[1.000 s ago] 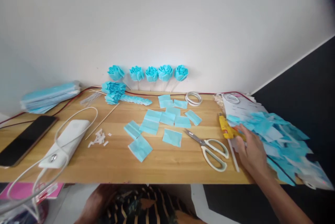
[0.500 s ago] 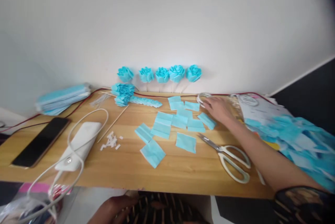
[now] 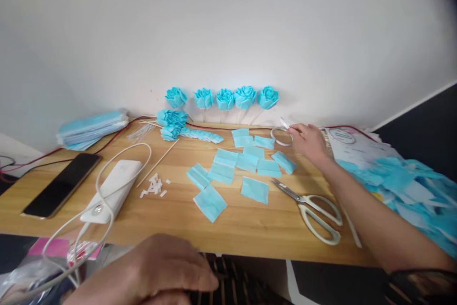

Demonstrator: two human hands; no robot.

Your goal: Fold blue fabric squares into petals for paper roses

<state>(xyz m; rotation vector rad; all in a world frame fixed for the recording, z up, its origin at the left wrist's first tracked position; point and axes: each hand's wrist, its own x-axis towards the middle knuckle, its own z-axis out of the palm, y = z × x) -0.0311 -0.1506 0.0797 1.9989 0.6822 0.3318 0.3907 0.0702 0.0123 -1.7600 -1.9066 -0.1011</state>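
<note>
My right hand (image 3: 309, 142) is closed at the back of the table, its fingertips on a slim white pointed thing (image 3: 284, 123) whose kind I cannot make out. Just below its tip lies a white tape roll (image 3: 274, 139), close to the fingers. Low in the foreground, my left hand (image 3: 157, 267) is over my lap before the table edge, slightly blurred, its fingers loosely stretched with nothing visible in them. Between the hands are several light-blue fabric pieces (image 3: 255, 190), some overlapping. White-handled scissors (image 3: 299, 199) lie slightly open beside my right forearm.
Blue fabric flowers (image 3: 245, 98) on stems lean against the wall, with a blue petal bundle (image 3: 172, 119) below. A wooden stick (image 3: 157, 163), white scraps (image 3: 153, 185), a cabled power bank (image 3: 116, 191), a phone (image 3: 62, 186) and stacked masks (image 3: 93, 129) lie left; a blue fabric heap (image 3: 421, 200) right.
My right hand has lifted slightly from the tape roll and now has the white pointed thing at its fingertips. My left hand has risen into view from below. The view has shifted slightly.
</note>
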